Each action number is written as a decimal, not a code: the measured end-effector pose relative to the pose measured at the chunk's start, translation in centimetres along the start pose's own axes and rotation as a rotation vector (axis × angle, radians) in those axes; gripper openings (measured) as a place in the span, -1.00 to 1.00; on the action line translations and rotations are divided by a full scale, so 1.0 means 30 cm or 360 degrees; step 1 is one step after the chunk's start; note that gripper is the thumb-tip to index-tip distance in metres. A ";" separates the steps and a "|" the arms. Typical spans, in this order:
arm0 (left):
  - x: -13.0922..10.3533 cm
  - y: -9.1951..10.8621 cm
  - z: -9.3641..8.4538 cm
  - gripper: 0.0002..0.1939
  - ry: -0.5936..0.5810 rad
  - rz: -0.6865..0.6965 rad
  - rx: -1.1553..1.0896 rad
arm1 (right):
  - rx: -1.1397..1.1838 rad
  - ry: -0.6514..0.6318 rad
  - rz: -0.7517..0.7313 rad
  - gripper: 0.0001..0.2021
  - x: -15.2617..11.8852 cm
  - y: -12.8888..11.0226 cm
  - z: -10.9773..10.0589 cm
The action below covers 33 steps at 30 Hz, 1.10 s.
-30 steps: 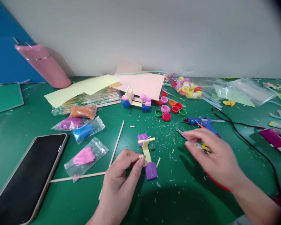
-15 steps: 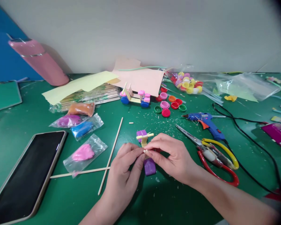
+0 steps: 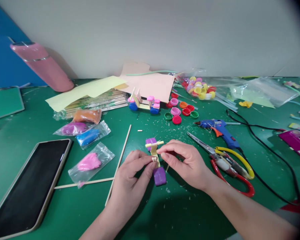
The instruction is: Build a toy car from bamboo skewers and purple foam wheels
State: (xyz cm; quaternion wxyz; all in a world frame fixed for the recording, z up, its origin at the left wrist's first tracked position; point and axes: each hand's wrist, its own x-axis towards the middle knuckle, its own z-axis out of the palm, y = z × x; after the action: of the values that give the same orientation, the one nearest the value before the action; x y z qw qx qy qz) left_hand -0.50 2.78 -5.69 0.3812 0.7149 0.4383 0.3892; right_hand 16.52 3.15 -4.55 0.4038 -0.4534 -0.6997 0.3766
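Between thumb and forefinger, my left hand pinches a few short pale wooden stick pieces, their ends showing. My right hand is just to the right, its thumb and forefinger drawn together; whatever lies between them is too small to make out. A thin stick end shows below its fingers. Under and between both hands is a small model with a purple clay block at the near end and another purple block at the far end. A pale crossbar sits across its upright part.
Scissors and a blue glue gun with its cord lie right. Left are a phone, bagged pink clay and long sticks. Farther back stand a blue-wheeled model, bottle caps and a pink bottle.
My right hand has drawn slightly away from the stick pieces, which stay in my left fingers. More of the model's middle now shows between the hands.
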 end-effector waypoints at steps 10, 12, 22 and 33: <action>0.013 0.005 -0.009 -0.86 -0.0066 -0.0044 0.0028 | -0.0123 -0.0313 0.0321 -0.63 -0.038 0.002 -0.032; 0.017 0.003 -0.009 -0.85 -0.0068 -0.0047 0.0009 | -0.0203 -0.0350 0.0340 -0.62 -0.038 -0.007 -0.034; 0.008 -0.030 -0.003 -0.84 -0.0193 -0.0097 0.0058 | -0.0289 -0.0424 0.0393 -0.63 -0.035 -0.002 -0.027; 0.017 -0.028 -0.004 -0.82 -0.0254 -0.0100 0.0084 | -0.0294 -0.0459 0.0425 -0.63 -0.033 0.003 -0.031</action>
State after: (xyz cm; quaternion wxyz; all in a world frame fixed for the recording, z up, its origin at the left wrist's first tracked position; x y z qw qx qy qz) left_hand -0.71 3.55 -6.28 0.4080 0.7393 0.4389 0.3071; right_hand 17.64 2.40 -4.48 0.2029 -0.5186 -0.7154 0.4221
